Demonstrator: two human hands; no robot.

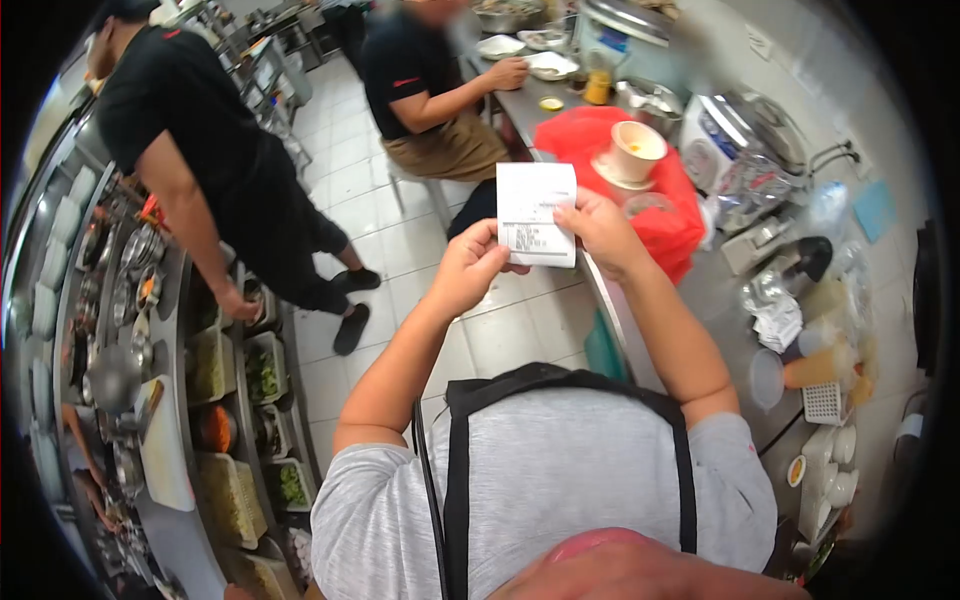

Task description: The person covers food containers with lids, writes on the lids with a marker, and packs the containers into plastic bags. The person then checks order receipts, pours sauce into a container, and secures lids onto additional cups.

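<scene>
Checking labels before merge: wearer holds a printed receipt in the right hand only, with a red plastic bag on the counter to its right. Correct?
Not the "only": in the head view, the left hand also grips the printed receipt, opposite the right hand. The red plastic bag on the counter stands as stated.

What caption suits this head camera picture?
Left hand and right hand hold a printed slip above a tiled kitchen floor.
</scene>
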